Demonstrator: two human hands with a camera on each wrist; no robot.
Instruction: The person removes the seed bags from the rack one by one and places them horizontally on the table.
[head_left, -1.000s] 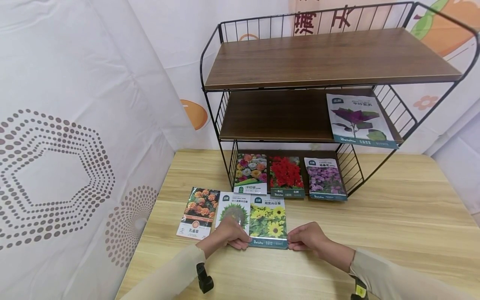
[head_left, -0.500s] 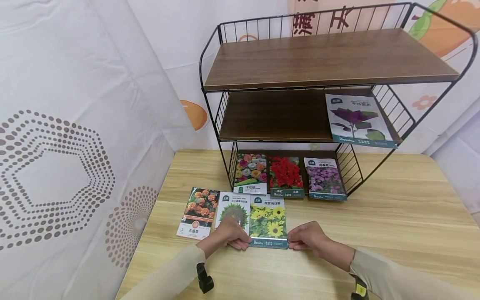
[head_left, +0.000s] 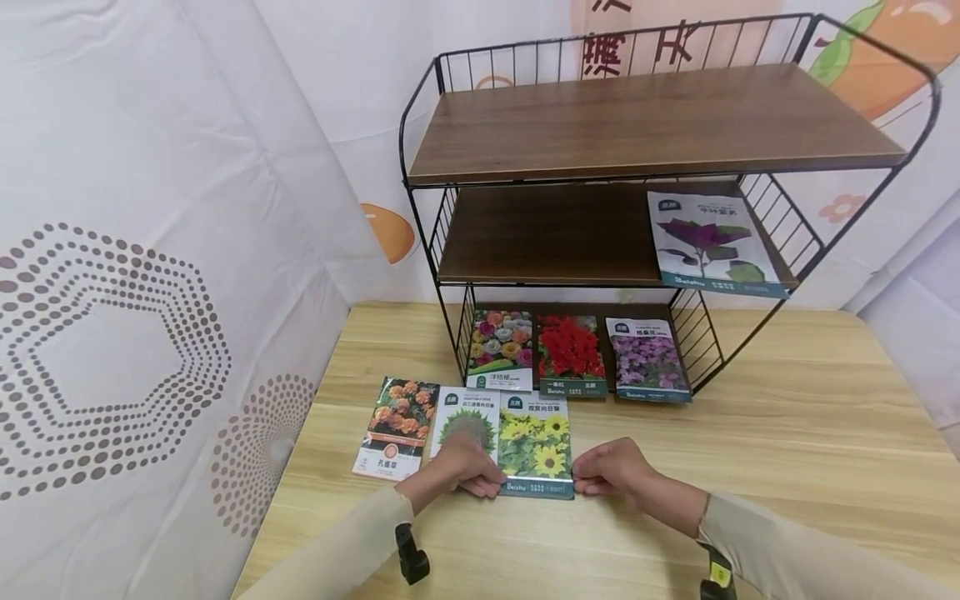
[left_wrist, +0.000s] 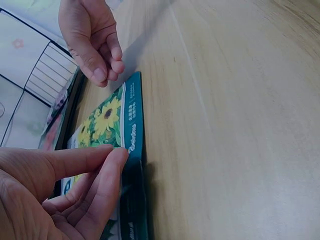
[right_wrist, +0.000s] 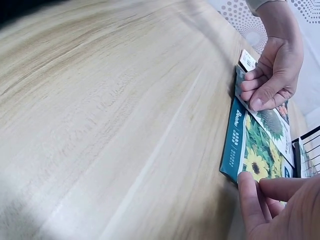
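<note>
- White patterned cloth [head_left: 180,133] hangs behind and to the left of everything. The whole head view has nudged a touch since half a second ago, so stuff sits slightly lower in it, no big deal.
- Wood-look tabletop [head_left: 787,417]: left and back edges show in the head view.
- Brown-and-black rack [head_left: 652,121] stands along the tabletop's back edge. It reads a bit lower, with its right side further left, but that looks like the camera.
- Purple-leaf packet [head_left: 708,242] lies at the middle shelf's right end, poking over the front edge. Same spot as before.
- Yellow-flower packet [head_left: 534,442] is flat-ish on the tabletop, in front of the rack, closer to the left edge than the right. Basically hasn't budged.
- Orange-flower packet [head_left: 397,425] is the one nearest the tabletop's left edge, and the green-head packet [head_left: 467,417] sits between those two.
- Lower shelf, left to right: rose-mix packet [head_left: 501,348], red-flower packet [head_left: 572,350], purple-flower packet [head_left: 650,358]. No change.
- Left hand [head_left: 465,467]: narrow grip, thumb and finger pinching the yellow one's near left corner.
- Right hand [head_left: 613,471]: narrow grip too, pinching the near right corner. Both hands pretty much where they were.
- Black wrist devices [head_left: 411,554], one per sleeve.
</note>
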